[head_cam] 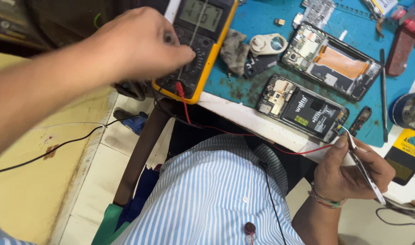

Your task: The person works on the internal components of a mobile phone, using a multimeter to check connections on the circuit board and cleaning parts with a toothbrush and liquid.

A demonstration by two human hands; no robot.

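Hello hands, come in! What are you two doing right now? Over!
Left hand on yellow multimeter dial. Right hand pinching thin metal probes at opened black phone. Red lead trails between.

Little free room on the tabletop (262, 18): crowded front to back. Near edge blocked by opened phone (302, 108) with battery, right hand (350, 170) and probes (364, 168) just beside its corner. Behind it, second opened phone (331, 61), lying aslant. Narrow bare strip between the two phones. Left end taken by multimeter (198, 43), left hand (141, 43) over its dial. Rag (234, 51) and magnifier (269, 44) filling the gap between multimeter and phones. Red lead (225, 130) strung along the front edge. Right side hemmed by long tool (383, 95) and round tin (409, 110). Open room below the edge, over the floor (121, 154).
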